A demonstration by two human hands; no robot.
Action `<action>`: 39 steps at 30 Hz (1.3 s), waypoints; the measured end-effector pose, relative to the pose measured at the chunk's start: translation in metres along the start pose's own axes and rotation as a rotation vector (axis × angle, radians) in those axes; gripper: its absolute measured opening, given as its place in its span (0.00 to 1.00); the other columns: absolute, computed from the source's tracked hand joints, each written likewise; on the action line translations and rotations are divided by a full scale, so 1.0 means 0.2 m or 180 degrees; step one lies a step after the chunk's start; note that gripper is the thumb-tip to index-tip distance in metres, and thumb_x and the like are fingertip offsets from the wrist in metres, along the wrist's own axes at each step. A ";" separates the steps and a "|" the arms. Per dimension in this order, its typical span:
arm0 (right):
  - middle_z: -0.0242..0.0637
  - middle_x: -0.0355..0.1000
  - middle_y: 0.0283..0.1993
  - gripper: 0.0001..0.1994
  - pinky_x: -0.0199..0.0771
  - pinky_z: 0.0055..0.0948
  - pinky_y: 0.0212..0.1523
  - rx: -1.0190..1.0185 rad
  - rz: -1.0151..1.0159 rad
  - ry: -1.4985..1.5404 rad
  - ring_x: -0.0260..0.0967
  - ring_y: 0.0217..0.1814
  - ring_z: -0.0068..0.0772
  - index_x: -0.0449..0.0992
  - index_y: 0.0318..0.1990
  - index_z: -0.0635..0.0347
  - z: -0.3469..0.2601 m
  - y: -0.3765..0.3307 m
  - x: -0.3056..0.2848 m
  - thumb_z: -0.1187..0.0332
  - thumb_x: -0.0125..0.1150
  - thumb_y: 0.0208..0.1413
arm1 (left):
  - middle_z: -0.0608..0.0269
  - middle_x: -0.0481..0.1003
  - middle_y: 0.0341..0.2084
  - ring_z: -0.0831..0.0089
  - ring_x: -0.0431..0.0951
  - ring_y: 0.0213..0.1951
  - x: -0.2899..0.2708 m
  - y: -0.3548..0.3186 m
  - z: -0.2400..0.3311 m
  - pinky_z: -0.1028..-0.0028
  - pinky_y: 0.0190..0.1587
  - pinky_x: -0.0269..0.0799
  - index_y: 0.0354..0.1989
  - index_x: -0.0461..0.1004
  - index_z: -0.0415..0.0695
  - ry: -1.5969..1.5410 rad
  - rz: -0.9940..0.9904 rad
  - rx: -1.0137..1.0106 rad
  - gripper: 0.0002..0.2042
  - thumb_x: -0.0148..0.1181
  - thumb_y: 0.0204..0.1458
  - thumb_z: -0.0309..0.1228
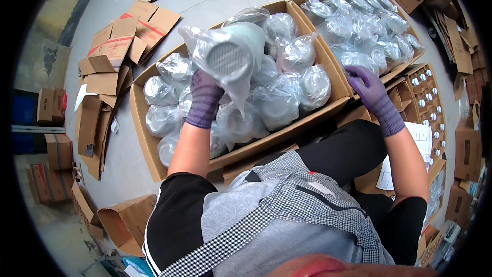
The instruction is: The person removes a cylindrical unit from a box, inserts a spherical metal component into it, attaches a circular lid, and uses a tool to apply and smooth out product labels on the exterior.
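While the left hand (204,98) grips a pale, rounded part wrapped in a clear plastic bag (228,54), it holds that piece lifted above the near cardboard box (148,143), fingers closed around its lower end. The part's ribbed round face looks toward the camera, and its long axis tilts up and away from the palm toward the upper right (the loose bag film trails down beside the wrist). Beneath it lie many more bagged parts (277,97), packed close and touching. The right hand (370,90), also in a purple glove, is well apart to the right; its fingers curl over the cardboard edge where the near box meets the second box (405,69), which is full of smaller bagged pieces (364,25). Whether it pinches anything there I cannot tell. So the left hand alone carries the wrapped part, and the right is nearer the second box and the tray of small white caps (428,97).
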State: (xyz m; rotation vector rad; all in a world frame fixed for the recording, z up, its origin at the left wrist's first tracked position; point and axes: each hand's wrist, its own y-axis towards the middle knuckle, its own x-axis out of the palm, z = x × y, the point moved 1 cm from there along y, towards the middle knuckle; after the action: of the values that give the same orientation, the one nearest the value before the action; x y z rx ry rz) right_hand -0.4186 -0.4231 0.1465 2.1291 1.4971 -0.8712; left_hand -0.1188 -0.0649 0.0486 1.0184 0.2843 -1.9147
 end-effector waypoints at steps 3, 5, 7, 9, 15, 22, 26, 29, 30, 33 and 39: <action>0.46 0.75 0.55 0.17 0.71 0.33 0.59 0.0285 0.0267 0.0401 0.74 0.56 0.40 0.76 0.55 0.66 0.21 -0.35 0.00 0.68 0.61 0.62 | 0.47 0.83 0.38 0.53 0.84 0.41 -0.06 0.32 0.13 0.60 0.48 0.77 0.43 0.84 0.43 0.1211 -0.1133 -0.0633 0.19 0.64 0.52 0.45; 0.47 0.76 0.54 0.16 0.71 0.35 0.59 0.0169 0.0574 0.0149 0.74 0.56 0.42 0.77 0.54 0.66 0.23 -0.50 0.01 0.69 0.62 0.61 | 0.49 0.83 0.37 0.59 0.85 0.34 0.03 0.52 0.15 0.61 0.43 0.80 0.44 0.82 0.40 0.0753 -0.1807 -0.1438 0.18 0.64 0.54 0.43; 0.47 0.76 0.53 0.15 0.72 0.37 0.59 -0.0065 0.0909 -0.0082 0.74 0.55 0.46 0.78 0.53 0.65 0.12 -0.55 0.01 0.70 0.62 0.60 | 0.50 0.82 0.39 0.61 0.85 0.34 0.12 0.62 0.13 0.60 0.36 0.84 0.49 0.78 0.34 0.0274 -0.1784 -0.2169 0.20 0.66 0.55 0.39; 0.48 0.77 0.52 0.14 0.72 0.39 0.58 -0.0033 0.0949 -0.0336 0.74 0.54 0.49 0.78 0.52 0.64 0.12 -0.58 0.04 0.72 0.62 0.58 | 0.49 0.82 0.40 0.58 0.85 0.36 0.28 0.69 -0.08 0.60 0.37 0.84 0.50 0.78 0.34 0.0332 -0.1802 -0.2157 0.21 0.67 0.55 0.38; 0.48 0.78 0.50 0.14 0.73 0.40 0.58 0.0059 0.1057 -0.0882 0.74 0.54 0.51 0.79 0.50 0.64 0.14 -0.70 0.01 0.75 0.63 0.56 | 0.44 0.80 0.46 0.56 0.84 0.46 0.36 0.71 -0.09 0.61 0.47 0.84 0.54 0.78 0.40 -0.0695 -0.2152 -0.2443 0.20 0.69 0.53 0.32; 0.48 0.78 0.50 0.14 0.72 0.42 0.57 0.0091 0.1085 -0.0812 0.74 0.53 0.51 0.80 0.49 0.64 0.13 -0.67 0.01 0.73 0.64 0.55 | 0.49 0.82 0.44 0.56 0.82 0.42 0.52 0.58 -0.51 0.61 0.47 0.78 0.51 0.80 0.44 -0.0212 -0.2217 -0.2438 0.20 0.72 0.47 0.30; 0.47 0.78 0.49 0.14 0.73 0.42 0.57 0.0058 0.0769 -0.1139 0.74 0.53 0.52 0.80 0.49 0.64 0.08 -0.61 0.01 0.72 0.65 0.55 | 0.49 0.82 0.45 0.56 0.82 0.44 0.79 0.60 -0.49 0.61 0.49 0.78 0.50 0.80 0.43 0.1293 -0.2826 -0.1092 0.19 0.70 0.49 0.31; 0.48 0.77 0.50 0.15 0.72 0.43 0.56 0.0057 0.0768 -0.1236 0.74 0.53 0.53 0.80 0.49 0.63 0.09 -0.59 0.02 0.71 0.66 0.54 | 0.49 0.82 0.46 0.56 0.83 0.46 0.83 0.60 -0.47 0.61 0.50 0.78 0.50 0.80 0.43 0.1699 -0.2889 -0.0262 0.18 0.69 0.50 0.32; 0.48 0.77 0.50 0.15 0.72 0.43 0.56 0.0018 0.0835 -0.1230 0.74 0.53 0.53 0.80 0.49 0.63 0.10 -0.57 0.02 0.70 0.66 0.54 | 0.49 0.82 0.46 0.56 0.83 0.46 0.80 0.61 -0.47 0.61 0.51 0.78 0.50 0.79 0.43 0.1802 -0.2889 0.0038 0.18 0.68 0.50 0.32; 0.47 0.77 0.50 0.14 0.72 0.44 0.57 -0.0010 0.0864 -0.1121 0.74 0.53 0.53 0.80 0.49 0.63 0.08 -0.59 0.02 0.70 0.66 0.54 | 0.49 0.82 0.47 0.56 0.83 0.48 0.61 0.62 -0.41 0.61 0.52 0.77 0.50 0.79 0.42 0.1980 -0.3113 0.1301 0.18 0.67 0.51 0.33; 0.46 0.77 0.47 0.15 0.70 0.45 0.58 -0.0025 0.0969 -0.1205 0.73 0.52 0.53 0.80 0.48 0.61 0.07 -0.60 0.03 0.67 0.67 0.53 | 0.59 0.82 0.30 0.72 0.83 0.28 0.16 0.66 0.49 0.71 0.34 0.81 0.38 0.83 0.42 0.1060 -0.2728 -0.1209 0.12 0.63 0.57 0.38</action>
State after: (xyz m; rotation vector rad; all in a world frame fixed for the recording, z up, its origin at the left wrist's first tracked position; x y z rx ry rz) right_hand -0.5331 -0.3863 0.1358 1.9759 0.9588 -1.0737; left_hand -0.0727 -0.2129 0.1132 1.0296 1.4049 -2.2671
